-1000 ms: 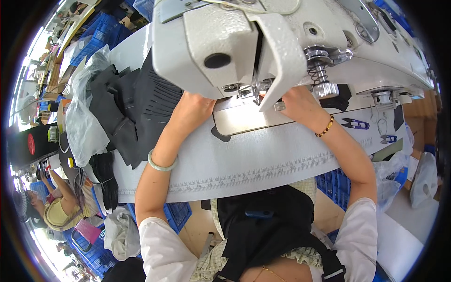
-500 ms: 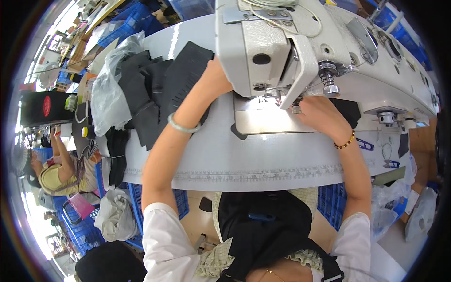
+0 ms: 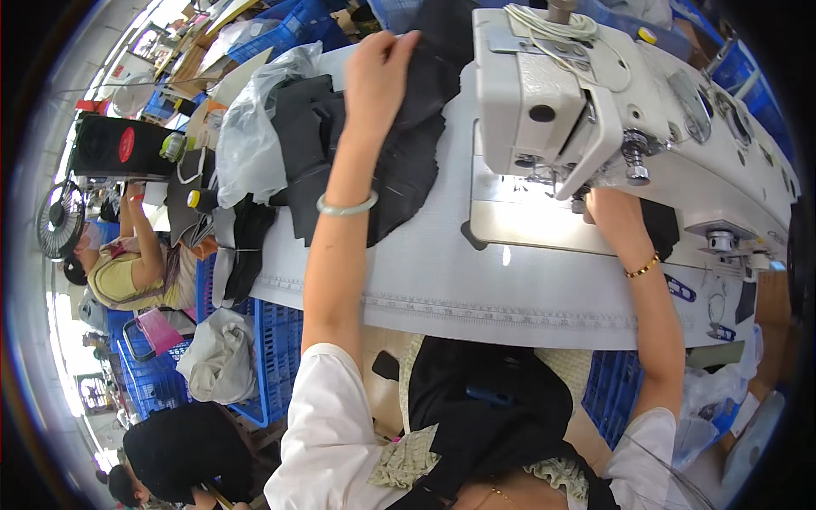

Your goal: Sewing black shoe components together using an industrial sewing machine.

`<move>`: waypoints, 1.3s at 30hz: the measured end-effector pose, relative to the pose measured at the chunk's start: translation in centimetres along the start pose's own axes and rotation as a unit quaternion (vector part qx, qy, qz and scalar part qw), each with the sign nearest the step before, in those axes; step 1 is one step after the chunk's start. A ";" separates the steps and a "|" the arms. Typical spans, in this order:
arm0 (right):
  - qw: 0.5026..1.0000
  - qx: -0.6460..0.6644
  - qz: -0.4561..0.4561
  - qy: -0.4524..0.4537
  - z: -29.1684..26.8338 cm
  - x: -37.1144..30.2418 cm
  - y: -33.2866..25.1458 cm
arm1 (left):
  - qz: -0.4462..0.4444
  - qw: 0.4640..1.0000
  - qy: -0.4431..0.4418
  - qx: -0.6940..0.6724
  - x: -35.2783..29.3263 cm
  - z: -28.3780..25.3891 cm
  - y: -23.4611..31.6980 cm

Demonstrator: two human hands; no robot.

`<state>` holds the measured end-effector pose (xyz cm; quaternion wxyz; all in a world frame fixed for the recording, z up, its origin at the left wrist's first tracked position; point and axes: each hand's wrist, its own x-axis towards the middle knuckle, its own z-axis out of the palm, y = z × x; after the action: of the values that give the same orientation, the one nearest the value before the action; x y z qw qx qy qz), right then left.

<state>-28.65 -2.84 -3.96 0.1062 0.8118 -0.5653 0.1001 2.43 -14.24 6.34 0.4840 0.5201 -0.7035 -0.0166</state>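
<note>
My left hand (image 3: 376, 83) is raised over the far left of the table, thumb and forefinger pinched on a black fabric piece (image 3: 435, 53) that stretches up beyond the machine head. Below it lie more black fabric pieces (image 3: 410, 183). My right hand (image 3: 618, 223) rests beside the needle area of a white sewing machine (image 3: 540, 93), its fingers curled and partly hidden by the machine. Whatever those fingers grip does not show. Just right of that hand, another black piece (image 3: 659, 228) lies on the machine bed, partly covered.
A clear plastic bag (image 3: 248, 140) lies left of the fabric. Blue thread snips (image 3: 680, 287) sit on the right of the table (image 3: 425, 276), which has a ruler strip along its near edge. Blue crates (image 3: 279, 361) stand below. A co-worker (image 3: 127, 276) sits at far left.
My left hand has moved from beside the machine head to the far left, now with a black piece lifted. My right hand stays by the needle area. The whole view has shifted.
</note>
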 end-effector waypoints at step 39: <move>0.453 0.807 0.169 -0.339 -7.1 0.6 -12.1 | -0.212 0.881 -0.347 -0.243 -15.1 -10.7 4.9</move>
<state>-17.35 2.73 2.30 -0.8155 0.3919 -0.3484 0.2449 6.20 4.45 4.55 0.3054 0.4837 -0.6733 -0.4685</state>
